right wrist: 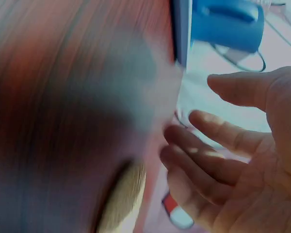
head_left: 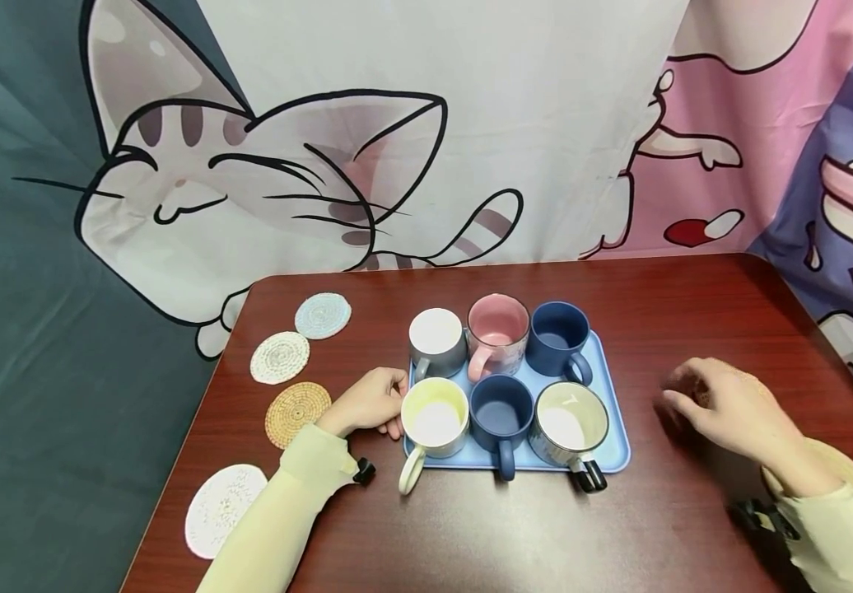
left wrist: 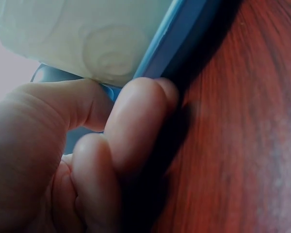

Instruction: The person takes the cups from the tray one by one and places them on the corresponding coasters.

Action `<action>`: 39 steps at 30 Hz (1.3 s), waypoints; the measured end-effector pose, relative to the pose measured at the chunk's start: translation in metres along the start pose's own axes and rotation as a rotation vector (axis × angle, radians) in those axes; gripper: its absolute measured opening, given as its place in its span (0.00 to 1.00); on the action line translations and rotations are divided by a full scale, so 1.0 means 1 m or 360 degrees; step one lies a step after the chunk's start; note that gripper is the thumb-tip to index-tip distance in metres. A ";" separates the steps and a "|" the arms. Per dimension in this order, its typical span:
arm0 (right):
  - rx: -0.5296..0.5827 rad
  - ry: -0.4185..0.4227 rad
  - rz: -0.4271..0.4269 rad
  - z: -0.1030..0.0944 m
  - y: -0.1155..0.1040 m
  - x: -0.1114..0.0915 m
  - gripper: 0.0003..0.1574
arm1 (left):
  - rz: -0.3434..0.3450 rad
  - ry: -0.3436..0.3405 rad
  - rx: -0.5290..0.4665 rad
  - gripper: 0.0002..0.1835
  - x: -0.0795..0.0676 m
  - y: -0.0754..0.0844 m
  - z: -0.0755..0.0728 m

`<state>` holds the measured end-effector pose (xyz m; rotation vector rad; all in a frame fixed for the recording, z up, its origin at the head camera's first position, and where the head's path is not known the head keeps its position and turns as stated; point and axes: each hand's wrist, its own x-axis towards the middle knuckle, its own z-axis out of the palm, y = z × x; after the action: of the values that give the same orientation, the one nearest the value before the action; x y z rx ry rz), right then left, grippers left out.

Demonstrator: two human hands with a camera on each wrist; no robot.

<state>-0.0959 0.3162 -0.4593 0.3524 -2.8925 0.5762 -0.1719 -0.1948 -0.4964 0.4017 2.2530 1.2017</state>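
A light-blue tray (head_left: 617, 449) carries several mugs in two rows. At its left edge, my left hand (head_left: 373, 401) pinches the rim beside the yellow-lined mug (head_left: 435, 418); the left wrist view shows the thumb (left wrist: 82, 99) over the inner side and curled fingers outside. In the front row also stand a navy mug (head_left: 501, 408) and a cream mug (head_left: 570, 416) with a black handle. Behind them are a grey mug (head_left: 437, 342), a pink mug (head_left: 499, 329) and another navy mug (head_left: 558, 333). My right hand (head_left: 730, 403) is held apart from the tray, fingers loose and nothing gripped.
Along the table's left side lie a pale blue coaster (head_left: 323, 315), a cream coaster (head_left: 279, 357), a tan woven coaster (head_left: 297, 414) and a white round mat (head_left: 222, 509). A tan round-edged thing (right wrist: 123, 201) lies near the right wrist. Behind the table hangs a cartoon cloth (head_left: 545, 123).
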 end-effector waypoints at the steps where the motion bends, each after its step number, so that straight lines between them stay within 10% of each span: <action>1: -0.0053 0.0036 -0.0001 -0.003 0.006 -0.003 0.18 | 0.0001 0.0000 -0.0001 0.05 0.000 0.000 0.000; 15: -0.0248 -0.0027 0.0075 -0.013 0.064 -0.035 0.44 | 0.0012 -0.0005 -0.0026 0.05 0.001 0.002 -0.002; 39: -0.0257 -0.0126 -0.0004 -0.004 0.051 -0.005 0.47 | 0.0010 -0.0022 -0.0015 0.05 -0.001 -0.001 -0.002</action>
<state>-0.1038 0.3646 -0.4753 0.3629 -2.9878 0.3318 -0.1720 -0.1966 -0.4959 0.4123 2.2349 1.2084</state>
